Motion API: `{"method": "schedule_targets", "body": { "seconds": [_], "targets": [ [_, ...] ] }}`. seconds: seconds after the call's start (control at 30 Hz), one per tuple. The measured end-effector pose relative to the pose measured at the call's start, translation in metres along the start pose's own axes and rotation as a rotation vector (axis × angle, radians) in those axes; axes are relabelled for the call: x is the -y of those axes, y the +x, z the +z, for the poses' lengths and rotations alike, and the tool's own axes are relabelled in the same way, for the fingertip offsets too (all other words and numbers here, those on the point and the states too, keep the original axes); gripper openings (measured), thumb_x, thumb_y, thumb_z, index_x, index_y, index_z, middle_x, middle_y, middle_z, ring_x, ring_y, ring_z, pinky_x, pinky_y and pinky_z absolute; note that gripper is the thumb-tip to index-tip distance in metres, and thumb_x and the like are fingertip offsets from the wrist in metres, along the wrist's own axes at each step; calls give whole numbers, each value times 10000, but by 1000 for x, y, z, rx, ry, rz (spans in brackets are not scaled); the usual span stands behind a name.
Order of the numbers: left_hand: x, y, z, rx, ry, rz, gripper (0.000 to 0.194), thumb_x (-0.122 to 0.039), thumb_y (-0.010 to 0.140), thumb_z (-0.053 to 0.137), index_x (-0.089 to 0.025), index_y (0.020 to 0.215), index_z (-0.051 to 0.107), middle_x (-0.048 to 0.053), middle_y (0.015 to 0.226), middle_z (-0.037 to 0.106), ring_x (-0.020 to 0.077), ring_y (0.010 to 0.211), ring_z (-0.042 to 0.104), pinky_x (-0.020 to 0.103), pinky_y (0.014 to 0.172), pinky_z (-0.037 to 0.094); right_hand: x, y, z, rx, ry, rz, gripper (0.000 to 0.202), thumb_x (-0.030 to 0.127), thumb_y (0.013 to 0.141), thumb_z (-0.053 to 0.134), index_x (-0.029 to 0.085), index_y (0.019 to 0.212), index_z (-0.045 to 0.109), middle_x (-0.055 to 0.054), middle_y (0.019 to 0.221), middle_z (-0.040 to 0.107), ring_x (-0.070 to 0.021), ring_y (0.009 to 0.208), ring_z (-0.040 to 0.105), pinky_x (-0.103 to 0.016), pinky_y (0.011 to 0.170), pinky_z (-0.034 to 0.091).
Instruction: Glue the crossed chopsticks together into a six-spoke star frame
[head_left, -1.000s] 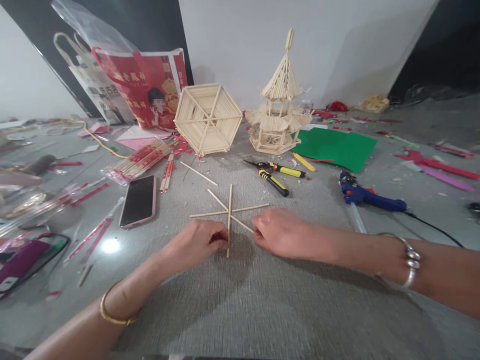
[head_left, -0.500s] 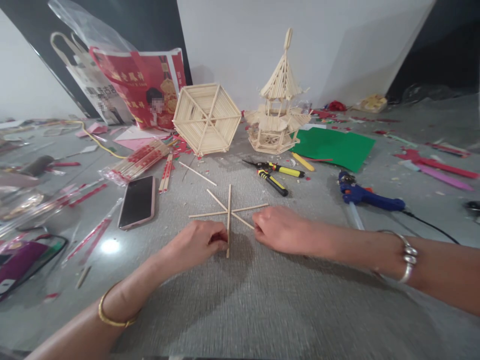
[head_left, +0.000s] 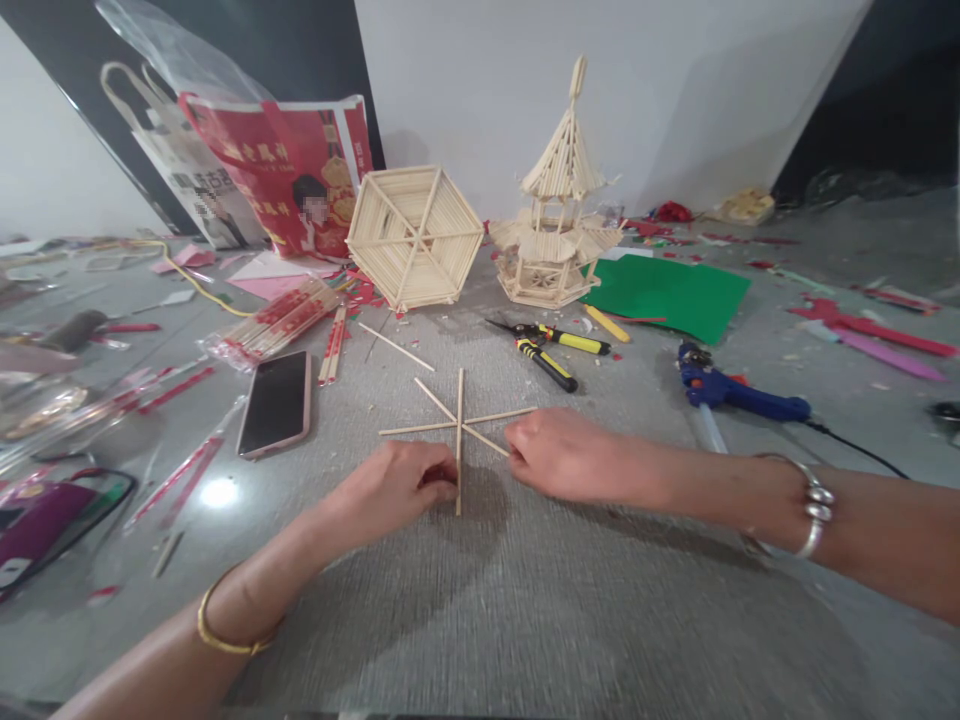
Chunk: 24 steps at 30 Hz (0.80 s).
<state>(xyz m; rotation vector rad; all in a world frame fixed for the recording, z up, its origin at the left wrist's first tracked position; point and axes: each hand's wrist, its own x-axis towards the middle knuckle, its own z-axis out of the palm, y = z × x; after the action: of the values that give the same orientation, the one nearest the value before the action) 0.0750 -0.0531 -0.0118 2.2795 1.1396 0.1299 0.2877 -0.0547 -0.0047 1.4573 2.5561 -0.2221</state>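
Three thin wooden sticks cross at one centre on the grey table, forming a six-armed star. My left hand pinches the near end of the upright stick between thumb and fingers. To the right, my right hand is closed on the lower right end of the slanting stick; its fingertips are partly hidden. Beyond the star lies a loose wooden stick. A hexagonal stick panel leans at the back, beside a pagoda model built from similar sticks.
Yellow-black pliers lie past the star. A blue glue gun with its cord sits at right, near green paper. At left are a phone, packaged chopsticks and a purple item. A red bag stands behind.
Both hands keep almost the same positions on the sticks. The star has shifted only very slightly.
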Motion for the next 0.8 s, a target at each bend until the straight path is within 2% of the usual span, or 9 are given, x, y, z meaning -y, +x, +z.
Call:
{"method": "schedule_targets", "body": {
  "seconds": [0.2,0.33,0.5,0.7,0.8],
  "targets": [
    [-1,-1,0,0,-3,-5,124,-201,818,543,-199,813,667,-38,742,666,107,667,571,211,620,374,0,0,2,-15,-22,13,266,225,850,453,129,853,701,-125,832,721,-209,719,663,-290,554,368],
    [0,-3,-2,-22,10,3,136,-196,814,534,-198,808,670,-37,721,661,104,655,569,206,604,372,-7,-3,-11,-56,-33,57,278,250,861,440,132,872,692,-119,868,720,-214,765,655,-300,574,366],
    [6,-5,-10,-155,70,5,155,-240,842,521,-186,832,666,-30,690,641,94,618,552,201,588,372,-23,-9,-25,-142,-73,178,240,230,851,456,163,835,686,-85,854,717,-212,788,641,-298,591,348],
    [15,-9,-26,-307,155,-29,187,-303,855,518,-183,856,662,-3,752,670,110,655,573,223,622,403,-36,-14,-25,-101,-81,123,243,187,865,439,159,836,678,-84,898,710,-207,802,630,-306,623,352],
    [19,-10,-35,-360,202,-65,204,-326,854,518,-187,865,667,13,807,688,128,697,591,243,655,419,-48,-13,-35,-184,-103,141,253,178,878,417,162,848,667,-82,934,696,-210,861,611,-314,674,365]
  ]
}}
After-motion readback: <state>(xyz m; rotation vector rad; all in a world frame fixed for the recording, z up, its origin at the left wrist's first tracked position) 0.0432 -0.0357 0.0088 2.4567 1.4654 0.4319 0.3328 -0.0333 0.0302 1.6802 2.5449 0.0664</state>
